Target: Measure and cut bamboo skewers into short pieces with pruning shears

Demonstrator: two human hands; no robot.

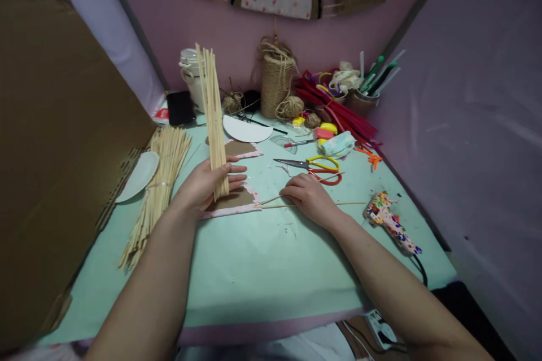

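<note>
My left hand (207, 180) grips a small bundle of thin wooden sticks (215, 124) standing nearly upright, its thumb across them and the other fingers stretched out behind. Beneath it lies a cardboard piece with a pink-spotted white edge (235, 201), partly hidden by the hand and sticks. My right hand (307, 197) is closed on a thin stick (271, 199) whose left end meets that edge. A second stick (279, 206) lies just below, running from the edge to the right under the hand. Scissors with yellow and red handles (311, 165) lie just beyond my right hand.
A tied bundle of sticks (161, 180) and a white half disc (139, 176) lie left, beside a large cardboard sheet (51, 152). A patterned glue gun (393, 223) lies right. Along the back stand a twine roll (275, 82), a white jar (195, 82) and red pipe cleaners (339, 110).
</note>
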